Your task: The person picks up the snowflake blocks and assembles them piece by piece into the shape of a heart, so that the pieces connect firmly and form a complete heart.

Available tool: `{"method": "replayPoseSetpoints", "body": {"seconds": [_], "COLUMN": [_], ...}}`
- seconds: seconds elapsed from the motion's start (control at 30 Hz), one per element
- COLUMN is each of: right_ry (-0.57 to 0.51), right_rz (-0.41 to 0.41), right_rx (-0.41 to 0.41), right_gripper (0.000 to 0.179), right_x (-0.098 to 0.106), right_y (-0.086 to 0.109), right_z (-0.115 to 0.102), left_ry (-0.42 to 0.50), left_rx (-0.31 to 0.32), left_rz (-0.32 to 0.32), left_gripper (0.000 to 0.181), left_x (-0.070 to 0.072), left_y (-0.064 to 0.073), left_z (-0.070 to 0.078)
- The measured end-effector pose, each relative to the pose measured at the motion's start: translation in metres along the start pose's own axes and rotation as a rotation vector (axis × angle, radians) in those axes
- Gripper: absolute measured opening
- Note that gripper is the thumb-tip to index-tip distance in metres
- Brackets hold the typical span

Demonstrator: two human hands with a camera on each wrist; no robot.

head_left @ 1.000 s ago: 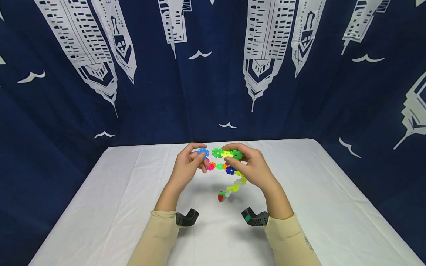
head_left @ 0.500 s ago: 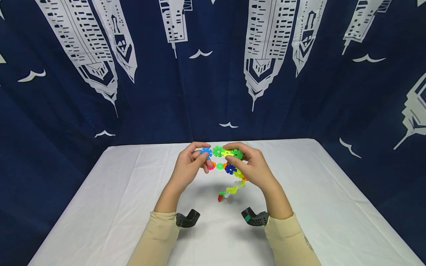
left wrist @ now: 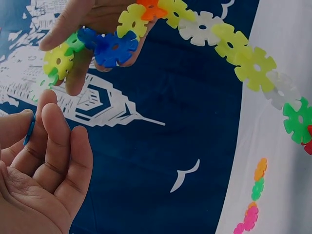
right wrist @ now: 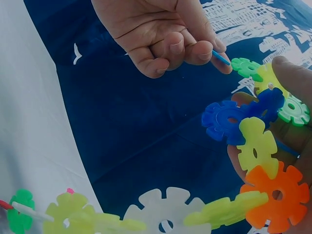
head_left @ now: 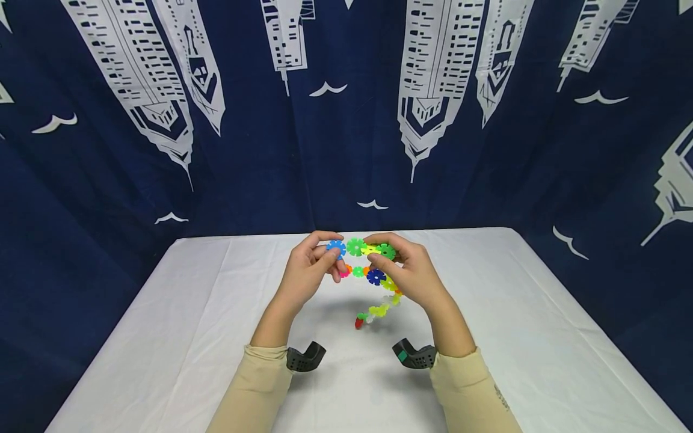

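My left hand [head_left: 305, 264] pinches a light blue snowflake disc [head_left: 337, 248] between thumb and index finger, its other fingers loosely bent. Edge-on in the right wrist view, this disc [right wrist: 221, 57] points at the rim of a green snowflake disc [right wrist: 245, 68]. That green disc ends a long chain of interlocked snowflake discs [left wrist: 256, 68] in several colours. My right hand [head_left: 408, 264] holds the chain near this end, thumb by the yellow disc [right wrist: 267, 78]. From there the chain runs through dark blue, yellow, orange and white discs, hanging toward a red end [head_left: 359, 323].
A shorter chain of orange, green and pink discs [left wrist: 257, 189] lies on the white-covered table [head_left: 216, 313], beyond the hanging chain. Behind the table hangs a dark blue curtain [head_left: 325, 150] with white building prints. Black wrist cameras [head_left: 306, 357] sit at both sleeves.
My left hand has moved slightly right, bringing the light blue disc closer to the green end disc. The right hand stays nearly still, and the hanging chain has swayed a little.
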State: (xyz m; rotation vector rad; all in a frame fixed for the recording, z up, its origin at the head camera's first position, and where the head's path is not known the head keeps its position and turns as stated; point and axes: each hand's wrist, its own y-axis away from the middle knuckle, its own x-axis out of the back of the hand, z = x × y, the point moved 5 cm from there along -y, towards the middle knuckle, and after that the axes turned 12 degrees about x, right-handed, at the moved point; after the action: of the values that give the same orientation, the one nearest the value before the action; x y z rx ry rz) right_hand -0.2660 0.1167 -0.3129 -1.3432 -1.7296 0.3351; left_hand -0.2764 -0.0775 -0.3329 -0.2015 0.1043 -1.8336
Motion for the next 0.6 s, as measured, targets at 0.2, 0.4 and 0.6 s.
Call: {"method": "replayPoseSetpoints", "body": {"seconds": [0.2, 0.4, 0.6], "right_ry": [-0.006, 0.003, 0.002], "right_rz": [0.017, 0.010, -0.024], "right_rx": [0.012, 0.036, 0.051], "right_gripper": [0.025, 0.026, 0.026], "right_x": [0.0013, 0.0006, -0.0013], "right_y": [-0.0003, -0.0004, -0.0005], "right_z": [-0.0019, -0.0014, -0.0022], "left_ry": [0.005, 0.044, 0.072], "left_rx": [-0.006, -0.007, 0.010], "left_rz": [0.000, -0.020, -0.041], "left_gripper": [0.025, 0.025, 0.023], "left_x": [-0.0010, -0.0024, -0.0042], "left_y": [0.0012, 0.0043, 0.0054], "left_z": [0.0034, 0.0082, 0.0094]}}
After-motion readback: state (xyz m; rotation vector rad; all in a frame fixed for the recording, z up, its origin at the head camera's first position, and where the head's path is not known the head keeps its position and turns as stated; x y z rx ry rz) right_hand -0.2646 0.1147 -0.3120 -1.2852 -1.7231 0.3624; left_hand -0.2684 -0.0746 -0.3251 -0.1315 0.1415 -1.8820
